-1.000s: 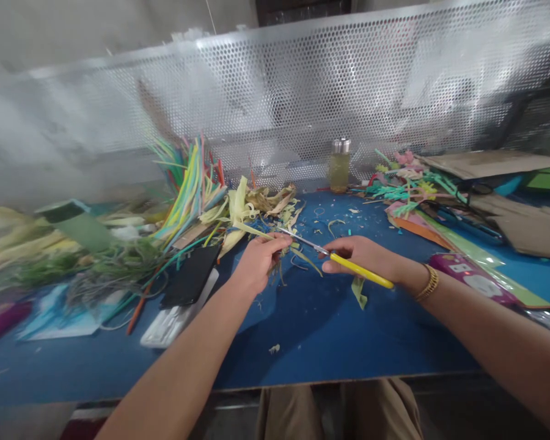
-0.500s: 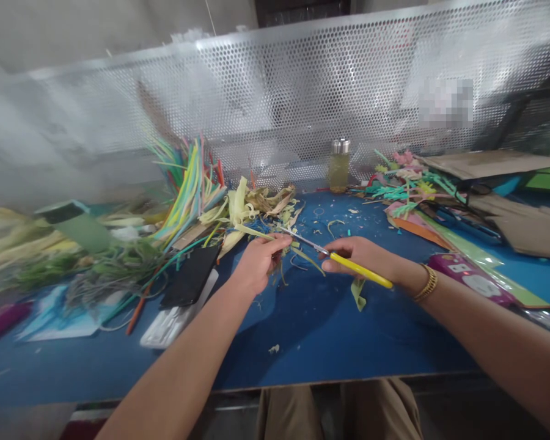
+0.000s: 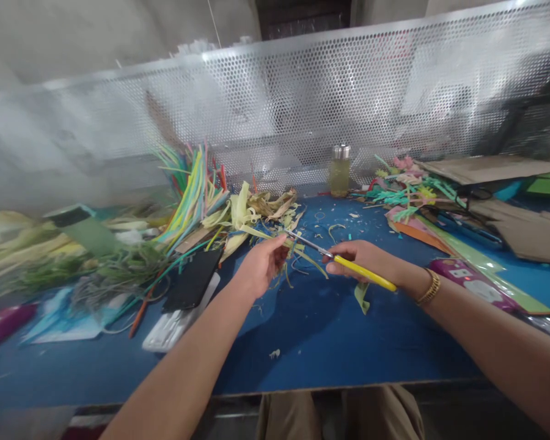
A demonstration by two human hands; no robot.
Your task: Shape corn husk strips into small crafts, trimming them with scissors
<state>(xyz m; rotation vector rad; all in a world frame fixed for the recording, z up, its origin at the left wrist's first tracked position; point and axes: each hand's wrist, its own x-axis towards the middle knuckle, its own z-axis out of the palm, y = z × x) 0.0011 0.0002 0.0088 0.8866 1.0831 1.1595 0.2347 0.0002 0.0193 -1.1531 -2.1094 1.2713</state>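
My right hand (image 3: 360, 260) is closed round yellow-handled scissors (image 3: 365, 272), whose metal blades point left toward my other hand. My left hand (image 3: 263, 266) pinches a thin strip of pale green husk (image 3: 253, 231), and the blade tips lie close beside its fingers. Whether the blades touch the strip I cannot tell. A pile of dry corn husks (image 3: 241, 208) sits just beyond my left hand. A small green husk scrap (image 3: 362, 297) lies below my right hand on the blue table (image 3: 321, 342).
At left are colourful stems (image 3: 192, 189), a black phone (image 3: 192, 284) and tangled green cord (image 3: 128, 266). A glass jar (image 3: 340, 172) stands against the perforated metal screen (image 3: 302, 110). Pink and green artificial stems (image 3: 407, 189) and cardboard (image 3: 527, 220) lie at right.
The view has shifted slightly, so most things sit a little lower. Both hands stay nearly in place, with the scissor tips still beside the left fingers.
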